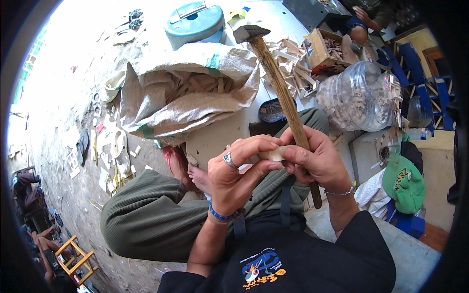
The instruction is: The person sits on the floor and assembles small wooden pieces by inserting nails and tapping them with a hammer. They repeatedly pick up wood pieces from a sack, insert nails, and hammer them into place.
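Above my lap, a small pale piece (273,154), seemingly wood, sits pinched between the fingertips of both hands. My left hand (229,171), with a ring and a blue bracelet, grips its left end between thumb and fingers. My right hand (320,161) presses thumb and fingers on the other end. The same hand also holds a hammer (282,83) by its wooden handle. Its dark metal head points up and away from me, while the handle's end sticks out below my palm. Fingers cover much of the pale piece.
A woven sack (171,112) of wood pieces lies ahead. Beyond my knee stand a blue nail tray (273,111) and a large clear bottle (349,97) of scraps. A wooden box (332,53), teal stool (195,24) and green cap (404,184) surround me. Another person's hand (361,14) shows at upper right.
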### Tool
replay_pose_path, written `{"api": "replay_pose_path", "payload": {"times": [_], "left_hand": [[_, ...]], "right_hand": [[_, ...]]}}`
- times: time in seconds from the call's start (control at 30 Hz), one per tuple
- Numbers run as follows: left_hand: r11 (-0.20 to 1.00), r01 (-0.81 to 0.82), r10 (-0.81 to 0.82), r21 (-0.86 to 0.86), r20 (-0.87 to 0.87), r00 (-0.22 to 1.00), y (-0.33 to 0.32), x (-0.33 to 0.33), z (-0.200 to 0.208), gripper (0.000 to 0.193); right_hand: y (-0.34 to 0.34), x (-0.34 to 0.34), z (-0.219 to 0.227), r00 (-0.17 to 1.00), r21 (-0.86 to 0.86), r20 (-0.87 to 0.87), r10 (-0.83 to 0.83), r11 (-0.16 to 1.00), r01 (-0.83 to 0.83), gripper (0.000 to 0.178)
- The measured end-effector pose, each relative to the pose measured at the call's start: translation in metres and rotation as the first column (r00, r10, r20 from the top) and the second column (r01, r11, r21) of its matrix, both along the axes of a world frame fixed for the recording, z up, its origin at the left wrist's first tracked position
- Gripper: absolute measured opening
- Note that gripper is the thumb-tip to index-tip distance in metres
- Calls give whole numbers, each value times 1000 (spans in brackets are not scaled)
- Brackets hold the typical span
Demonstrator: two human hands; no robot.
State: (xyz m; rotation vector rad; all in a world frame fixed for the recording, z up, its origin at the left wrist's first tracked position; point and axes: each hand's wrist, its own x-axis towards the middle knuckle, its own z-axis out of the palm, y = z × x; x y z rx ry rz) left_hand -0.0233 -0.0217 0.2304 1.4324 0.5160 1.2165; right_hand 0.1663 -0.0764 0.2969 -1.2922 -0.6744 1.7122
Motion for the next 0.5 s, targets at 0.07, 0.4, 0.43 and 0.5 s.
{"api": "replay_pose_path", "payload": {"times": [0.07,0.4,0.43,0.5], "left_hand": [[1000,3,-3,-2,12,1000,0,0,0,34],[987,26,-16,-161,65,998,-5,7,-10,35],[994,11,-8,-105,31,1000,-2,6,-11,36],[999,-10,13,45,-51,999,6,3,-14,40]], "right_hand": [[0,2,-1,1000,-6,14,9,1000,-9,23],[6,11,-6,994,12,102,47,999,-48,25],[6,12,-6,994,-16,92,50,999,-48,24],[8,12,-6,997,-30,67,47,999,-45,23]]}}
